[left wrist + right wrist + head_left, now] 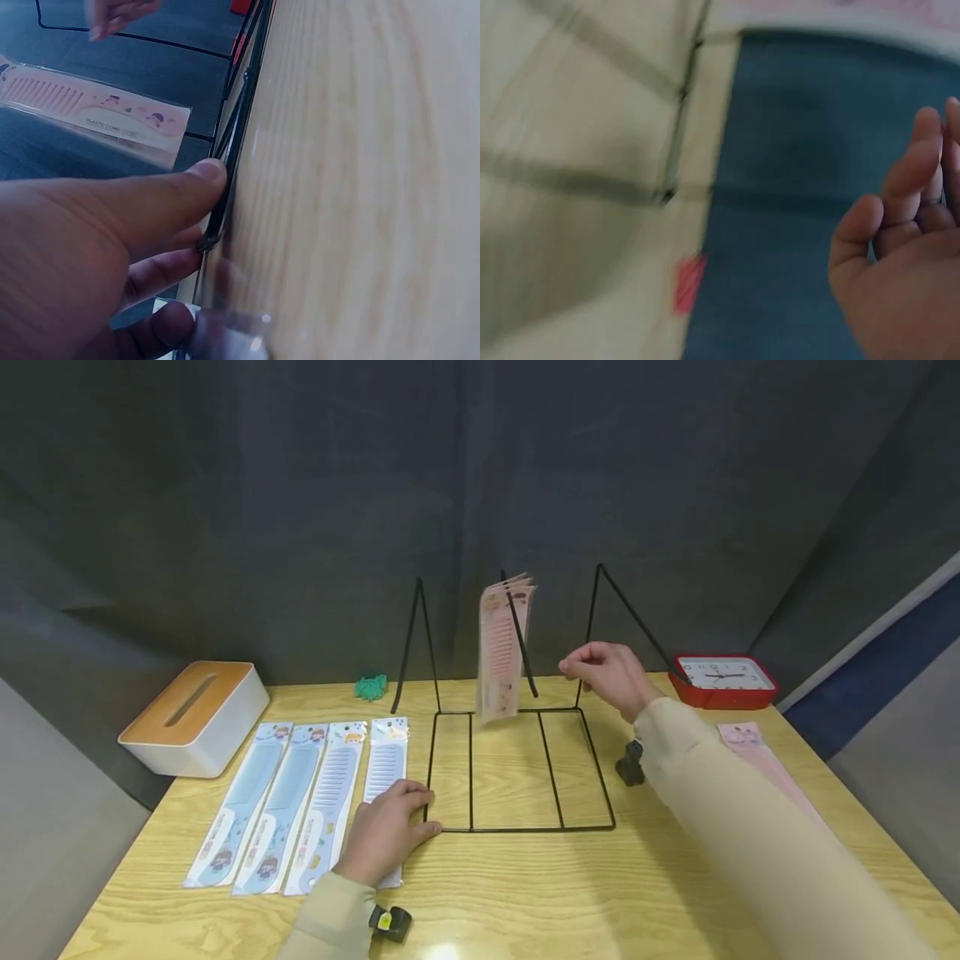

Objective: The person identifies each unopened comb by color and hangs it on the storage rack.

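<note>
A black wire display rack [525,830] with three upright prongs stands on the table. My left hand [386,831] holds its front left corner; in the left wrist view the thumb [206,171] and fingers pinch the black wire. Several pink packaged combs [497,647] hang together from the middle prong. To their right, beside the right prong, my right hand [611,675] is raised with loosely bent fingers [915,169] and nothing in them. Several blue packaged combs [258,793] lie in a row left of the rack, the rightmost partly hidden by my left hand.
At the back left sits a white tissue box [202,739] with a wooden lid. Near the back edge lies a small green bundle [371,687]. A red clock [723,695] is at the back right, with a pink package [761,756] in front, partly behind my right sleeve.
</note>
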The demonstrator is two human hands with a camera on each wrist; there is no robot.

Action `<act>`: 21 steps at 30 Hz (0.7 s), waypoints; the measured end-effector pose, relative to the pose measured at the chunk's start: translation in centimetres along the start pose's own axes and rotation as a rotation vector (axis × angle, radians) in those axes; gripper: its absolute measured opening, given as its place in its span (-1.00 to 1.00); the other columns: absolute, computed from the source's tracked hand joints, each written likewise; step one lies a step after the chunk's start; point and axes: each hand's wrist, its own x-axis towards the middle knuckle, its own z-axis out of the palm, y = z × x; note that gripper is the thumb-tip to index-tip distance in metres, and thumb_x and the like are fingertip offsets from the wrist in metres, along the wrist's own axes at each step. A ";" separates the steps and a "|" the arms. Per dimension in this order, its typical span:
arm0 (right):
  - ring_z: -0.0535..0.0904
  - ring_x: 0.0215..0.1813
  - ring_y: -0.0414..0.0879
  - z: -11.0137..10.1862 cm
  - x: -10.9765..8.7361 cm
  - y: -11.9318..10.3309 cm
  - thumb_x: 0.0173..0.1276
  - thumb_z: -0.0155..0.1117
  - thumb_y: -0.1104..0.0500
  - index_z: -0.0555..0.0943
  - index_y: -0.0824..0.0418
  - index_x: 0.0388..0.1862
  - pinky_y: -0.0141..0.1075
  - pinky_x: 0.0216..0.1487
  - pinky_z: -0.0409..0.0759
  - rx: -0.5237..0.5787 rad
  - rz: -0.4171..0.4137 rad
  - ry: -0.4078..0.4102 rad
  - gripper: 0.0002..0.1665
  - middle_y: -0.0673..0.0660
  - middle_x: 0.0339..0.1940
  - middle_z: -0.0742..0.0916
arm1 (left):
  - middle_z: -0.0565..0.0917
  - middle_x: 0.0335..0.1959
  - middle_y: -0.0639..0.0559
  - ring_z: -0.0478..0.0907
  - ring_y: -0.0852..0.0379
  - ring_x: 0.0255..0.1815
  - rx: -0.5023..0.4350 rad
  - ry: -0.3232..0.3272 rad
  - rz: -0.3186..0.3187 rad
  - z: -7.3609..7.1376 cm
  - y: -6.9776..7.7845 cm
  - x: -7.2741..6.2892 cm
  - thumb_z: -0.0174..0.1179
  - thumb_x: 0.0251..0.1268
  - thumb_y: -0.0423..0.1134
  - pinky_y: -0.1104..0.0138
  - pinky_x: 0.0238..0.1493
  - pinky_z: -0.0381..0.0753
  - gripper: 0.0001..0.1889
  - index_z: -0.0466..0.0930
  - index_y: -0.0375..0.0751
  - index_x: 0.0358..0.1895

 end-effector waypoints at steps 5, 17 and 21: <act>0.56 -0.11 -0.02 -3.6 -1.5 5.6 0.51 0.22 -0.06 0.59 0.29 0.02 -0.25 -0.11 0.57 -0.094 0.058 -0.048 -0.57 0.24 0.06 0.68 | 0.61 0.20 0.09 0.58 -0.01 0.18 -0.014 -0.004 -0.002 -0.1 0.1 -0.1 0.42 0.20 0.01 -0.11 0.02 0.48 -0.52 0.69 -0.08 0.16; 0.59 -0.03 0.19 -13.1 -6.1 17.6 0.46 0.19 -0.24 0.50 0.37 0.20 -0.14 -0.17 0.59 -0.351 0.226 0.115 -0.28 0.41 0.10 0.63 | 0.60 0.20 0.09 0.58 -0.01 0.18 -0.013 -0.009 -0.004 -0.7 -0.4 -0.6 0.41 0.22 0.01 -0.10 0.01 0.48 -0.52 0.68 -0.08 0.17; 0.41 0.13 0.42 -14.2 -7.3 19.9 0.46 0.15 -0.23 0.36 0.45 0.34 0.22 0.02 0.46 -0.386 0.310 0.187 -0.16 0.55 0.24 0.46 | 0.61 0.20 0.10 0.58 0.00 0.19 -0.015 -0.005 -0.009 -0.9 -0.7 -0.8 0.42 0.22 0.00 -0.08 -0.01 0.48 -0.53 0.69 -0.08 0.17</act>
